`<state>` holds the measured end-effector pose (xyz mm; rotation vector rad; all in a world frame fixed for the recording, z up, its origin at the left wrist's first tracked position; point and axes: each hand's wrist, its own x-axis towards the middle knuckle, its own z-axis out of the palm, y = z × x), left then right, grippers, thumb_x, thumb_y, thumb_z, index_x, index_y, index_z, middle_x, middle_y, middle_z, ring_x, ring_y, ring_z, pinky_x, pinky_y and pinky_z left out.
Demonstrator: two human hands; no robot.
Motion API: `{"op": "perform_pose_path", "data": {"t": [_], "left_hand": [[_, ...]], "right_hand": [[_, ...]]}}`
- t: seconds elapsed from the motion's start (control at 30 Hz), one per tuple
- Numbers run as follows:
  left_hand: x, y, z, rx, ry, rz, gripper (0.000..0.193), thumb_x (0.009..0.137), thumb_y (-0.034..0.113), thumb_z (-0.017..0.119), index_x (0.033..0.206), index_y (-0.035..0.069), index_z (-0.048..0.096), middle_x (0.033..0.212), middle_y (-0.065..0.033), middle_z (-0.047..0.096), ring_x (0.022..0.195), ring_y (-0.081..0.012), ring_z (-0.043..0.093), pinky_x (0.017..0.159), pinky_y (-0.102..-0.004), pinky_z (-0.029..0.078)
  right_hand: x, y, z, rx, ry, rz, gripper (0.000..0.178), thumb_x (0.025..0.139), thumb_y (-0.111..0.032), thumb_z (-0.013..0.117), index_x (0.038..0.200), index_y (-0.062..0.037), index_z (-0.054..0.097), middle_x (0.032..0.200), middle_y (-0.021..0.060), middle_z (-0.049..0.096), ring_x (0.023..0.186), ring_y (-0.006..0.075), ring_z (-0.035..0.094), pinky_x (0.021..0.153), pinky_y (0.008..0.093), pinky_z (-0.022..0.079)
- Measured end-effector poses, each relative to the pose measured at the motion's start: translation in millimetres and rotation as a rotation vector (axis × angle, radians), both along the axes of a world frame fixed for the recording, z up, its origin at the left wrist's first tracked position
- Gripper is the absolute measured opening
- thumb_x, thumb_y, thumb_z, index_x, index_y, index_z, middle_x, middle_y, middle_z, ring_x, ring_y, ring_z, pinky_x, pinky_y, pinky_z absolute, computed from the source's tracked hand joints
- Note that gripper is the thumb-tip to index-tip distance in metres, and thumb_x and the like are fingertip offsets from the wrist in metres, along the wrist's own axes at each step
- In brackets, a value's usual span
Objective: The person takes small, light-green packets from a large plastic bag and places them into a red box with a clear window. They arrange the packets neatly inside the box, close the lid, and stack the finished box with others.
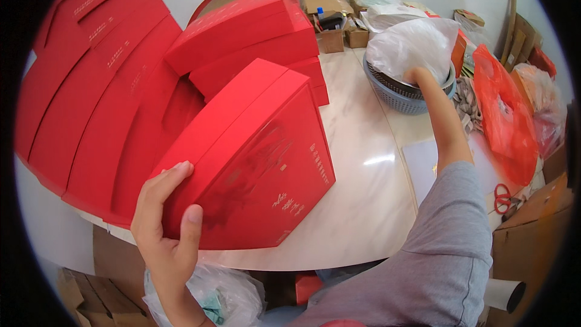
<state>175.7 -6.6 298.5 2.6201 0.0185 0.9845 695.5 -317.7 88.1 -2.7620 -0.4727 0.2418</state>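
A large red gift box (266, 175) stands tilted on the near part of the table, gold characters and a dark ink-style picture on its face. Around its left corner curls my left hand (166, 212), the thumb against the face and the fingers over the top edge. My right arm stretches across the table to a blue-grey plastic basket (402, 100) at the far right. There my right hand (416, 75) reaches in beside a white translucent plastic bag (411, 45) that lies in the basket. Its fingers are hidden, so what it touches cannot be made out.
More red boxes (91, 103) are stacked at the left, with another stack (260, 36) behind. At right lie an orange-red plastic bag (502, 115), red-handled scissors (502, 198) and a white sheet (423, 163). Small cardboard boxes (330, 39) stand at the back wall.
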Motion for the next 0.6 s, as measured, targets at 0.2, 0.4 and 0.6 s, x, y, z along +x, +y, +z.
{"op": "perform_pose_path", "data": {"t": [0.2, 0.4, 0.6], "left_hand": [[-14.3, 28.8, -59.5, -0.244, -0.502, 0.007, 0.073, 0.086, 0.031, 0.065, 0.140, 0.001, 0.027, 0.143, -0.0220, 0.033, 0.130, -0.0317, 0.038, 0.110, -0.0436, 0.028], [-56.8, 30.0, -199.3, -0.661, -0.162, 0.190, 0.101, 0.072, 0.025, 0.081, 0.143, -0.002, 0.015, 0.144, -0.0190, 0.032, 0.131, -0.0291, 0.035, 0.109, -0.0403, 0.026], [-35.4, 29.5, -292.9, -1.224, 0.231, -0.043, 0.066, 0.068, 0.023, 0.084, 0.118, -0.005, 0.052, 0.112, -0.0101, 0.061, 0.104, -0.0226, 0.058, 0.090, -0.0355, 0.047]], "right_hand": [[-1.2, -42.5, -5.5, -0.176, -0.105, 0.270, 0.030, 0.087, -0.019, 0.048, 0.092, 0.0027, 0.068, 0.089, 0.0248, 0.066, 0.079, 0.0342, 0.064, 0.076, 0.0413, 0.048], [-129.2, 4.5, 100.1, 0.201, -0.396, 0.210, 0.042, 0.090, -0.035, 0.055, 0.105, 0.0030, 0.065, 0.093, 0.0189, 0.069, 0.090, 0.0273, 0.067, 0.083, 0.0378, 0.048], [-228.3, 127.1, 135.0, 1.065, 0.104, 0.959, 0.088, 0.080, -0.056, 0.066, 0.145, -0.0079, 0.031, 0.141, 0.0125, 0.044, 0.129, 0.0228, 0.043, 0.107, 0.0367, 0.032]]}}
